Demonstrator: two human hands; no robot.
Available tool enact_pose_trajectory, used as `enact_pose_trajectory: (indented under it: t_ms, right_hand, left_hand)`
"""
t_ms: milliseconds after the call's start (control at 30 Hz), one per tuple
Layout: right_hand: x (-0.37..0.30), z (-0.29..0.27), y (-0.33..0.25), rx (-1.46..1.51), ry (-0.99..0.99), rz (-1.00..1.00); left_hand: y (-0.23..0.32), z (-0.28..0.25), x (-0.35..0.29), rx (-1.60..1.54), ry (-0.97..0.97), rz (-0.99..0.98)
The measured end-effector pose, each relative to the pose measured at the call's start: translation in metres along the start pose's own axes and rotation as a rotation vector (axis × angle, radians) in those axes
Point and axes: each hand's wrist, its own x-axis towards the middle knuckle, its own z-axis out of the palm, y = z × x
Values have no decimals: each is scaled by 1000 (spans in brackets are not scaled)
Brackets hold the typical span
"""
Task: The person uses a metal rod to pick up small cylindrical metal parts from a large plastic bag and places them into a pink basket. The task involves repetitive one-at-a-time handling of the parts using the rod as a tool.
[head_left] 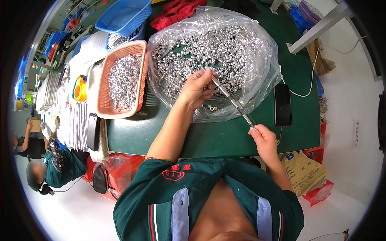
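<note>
My left hand (197, 87) is closed, its thumb and finger pinching the upper end of a slim metal rod (234, 102). The rod slants down to the right, and my right hand (263, 138) grips its lower end. Parts of the rod look thicker and shinier, as if small sleeves sit on it; I cannot make this out for certain. Beneath my left hand spreads an open clear plastic bag (263, 44) full of small silver metal sleeves (237, 52). A few sleeves lie close to the bag's near edge.
An orange basket (101, 86) of small silver parts stands left of the bag, with blue baskets (116, 25) behind. One black phone (282, 105) lies right, beside a white cable (309, 90); another (93, 131) lies left. Co-workers (60, 164) are at far left.
</note>
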Motion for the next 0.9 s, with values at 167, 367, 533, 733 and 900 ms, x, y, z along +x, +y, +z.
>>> enact_pose_trajectory:
  t_ms: [167, 367, 533, 733, 900]
  right_hand:
    - [-1, -8, 7, 84, -3, 92]
    - [-6, -20, 2, 88, -70, 150]
    - [-6, -24, 4, 48, -71, 139]
    - [-3, -28, 4, -54, -46, 31]
    - [3, -37, -17, -675, 235, -472]
  left_hand:
    - [16, -7, -1, -201, 99, -181]
    - [18, -16, 0, -201, -3, -87]
    - [16, -19, -1, -199, -85, -23]
    - [19, -22, -1, -62, -123, -40]
    - [20, -17, -2, 466, 23, -17]
